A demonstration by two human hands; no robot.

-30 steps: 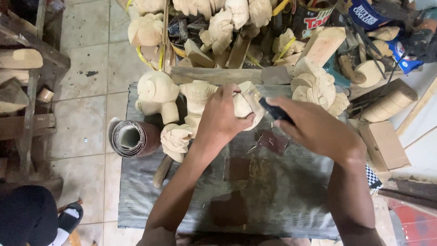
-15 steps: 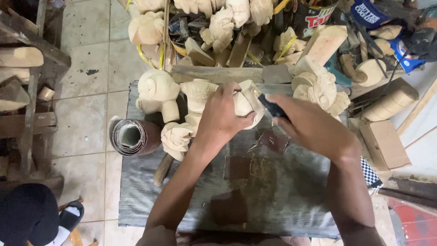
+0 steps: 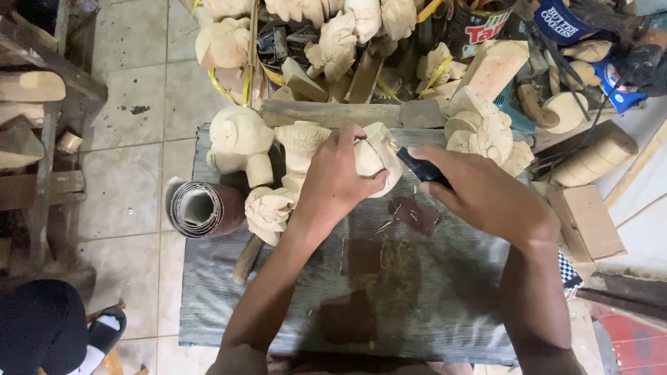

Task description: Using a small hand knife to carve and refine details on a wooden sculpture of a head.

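A pale carved wooden figure (image 3: 375, 161) is gripped by the left hand (image 3: 338, 179). A dark-handled carving knife (image 3: 421, 167) is clasped by the right hand (image 3: 486, 196), its blade set against the figure. The detail-cutting step appears in hand; short, controlled strokes are judged necessary.

Carvings (image 3: 240, 142) crowd the mat's (image 3: 445, 292) open near half

There is one view only, from a camera on the person's head, looking almost straight down along both forearms. It sits close, so the left hand (image 3: 340, 177) and right hand (image 3: 479, 198) fill the middle above a grey mat (image 3: 431, 305) on the tiled floor (image 3: 125, 146). The top edge takes in a heap of pale wood carvings (image 3: 333, 35); no second view shares the scene.
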